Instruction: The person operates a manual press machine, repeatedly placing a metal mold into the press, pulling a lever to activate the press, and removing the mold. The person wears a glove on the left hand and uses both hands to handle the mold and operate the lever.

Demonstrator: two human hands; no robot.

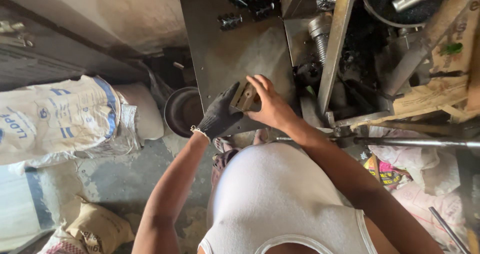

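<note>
My left hand [220, 116] wears a dark knit glove and grips the near side of a small metal block [245, 98] that rests at the front edge of a grey steel table [230, 54]. The bare right hand [270, 104] holds the same block from the right, fingers curled over its top. Both hands meet on the block just above my white vest. Much of the block is hidden by the fingers.
A greasy machine with a threaded screw [320, 36] and a slanted metal bar [337, 39] stands right of the table. Black parts [250, 1] lie at the table's far end. A dark round pan [182, 109] and filled white sacks [60, 116] sit on the floor at left.
</note>
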